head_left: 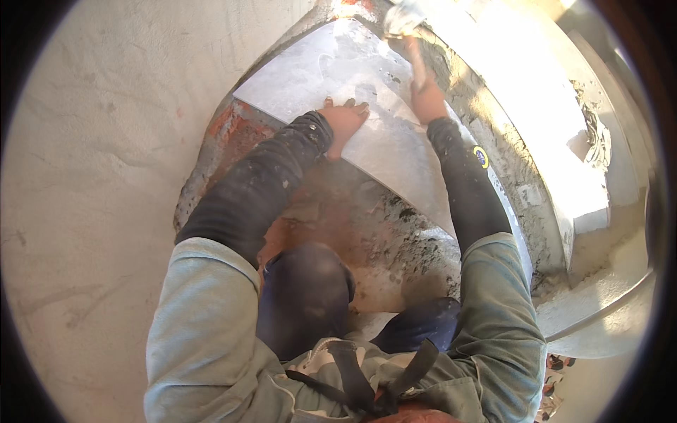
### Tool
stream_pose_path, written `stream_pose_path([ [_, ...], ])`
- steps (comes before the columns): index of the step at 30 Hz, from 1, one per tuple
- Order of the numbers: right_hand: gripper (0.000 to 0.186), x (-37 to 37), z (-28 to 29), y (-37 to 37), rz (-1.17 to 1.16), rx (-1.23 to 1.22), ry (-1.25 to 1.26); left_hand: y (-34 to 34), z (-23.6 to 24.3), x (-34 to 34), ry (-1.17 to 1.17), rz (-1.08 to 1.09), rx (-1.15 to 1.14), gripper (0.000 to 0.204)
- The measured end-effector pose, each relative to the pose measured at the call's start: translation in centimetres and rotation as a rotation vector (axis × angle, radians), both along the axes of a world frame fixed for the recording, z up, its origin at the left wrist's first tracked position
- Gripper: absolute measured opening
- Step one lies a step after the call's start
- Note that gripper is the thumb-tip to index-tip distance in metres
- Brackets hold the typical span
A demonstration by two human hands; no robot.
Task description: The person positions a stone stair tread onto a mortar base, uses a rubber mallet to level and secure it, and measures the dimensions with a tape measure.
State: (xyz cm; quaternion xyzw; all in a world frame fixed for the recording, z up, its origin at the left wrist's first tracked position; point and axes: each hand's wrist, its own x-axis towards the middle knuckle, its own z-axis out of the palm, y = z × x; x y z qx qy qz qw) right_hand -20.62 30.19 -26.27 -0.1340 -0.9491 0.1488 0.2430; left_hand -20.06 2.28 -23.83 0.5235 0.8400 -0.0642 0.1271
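A pale grey, stone-like slab [310, 70] with a pointed far end lies in front of me over a rough, reddish-brown base. My left hand [345, 125] rests on its near left part, fingers spread and palm down. In my right hand [427, 102], closed, is the handle of a mallet [416, 62]. Its pale head, blurred and washed out by glare, is above the slab's far right edge; whether it touches anything I cannot tell. Small dark wet spots mark the slab's surface near both hands.
Rough grey mortar [486, 120] runs along the slab's right side. Beyond it curves a brightly lit white ledge [508, 70], with crumpled wrapping [599, 141] at its outer side. A plastered wall [99, 176] rises at left. Below the slab, the base [367, 218] is exposed near my knees.
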Motion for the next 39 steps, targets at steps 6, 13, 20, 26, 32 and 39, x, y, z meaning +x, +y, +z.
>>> stream_pose_path([
  [6, 0.053, 1.1, 9.8, -7.3, 0.031, -0.369, 0.603, -2.2, 0.1, -0.7, 0.012, 0.035, -0.040, 0.134],
  [13, 0.051, 0.0, 11.4, -8.5, 0.046, -0.541, 0.135, -3.0, 0.7, -1.8, 0.005, 0.065, -0.023, 0.134],
  [20, 0.051, -3.1, 4.3, -3.2, 0.019, -0.131, -0.018, -0.9, 0.5, -0.3, 0.014, 0.028, -0.056, 0.135],
  [26, 0.050, -3.4, 2.4, -5.0, 0.044, -0.153, -0.137, -2.2, 0.2, -0.6, 0.009, 0.061, -0.081, 0.135],
  [32, 0.052, -3.4, 2.0, -2.6, -0.014, -0.104, -0.240, -0.7, 0.9, -0.8, -0.015, 0.025, -0.044, 0.132],
  [39, 0.052, -2.6, 2.8, -4.7, -0.046, -0.245, -0.298, -1.7, 0.9, -0.9, -0.024, 0.053, -0.051, 0.132],
])
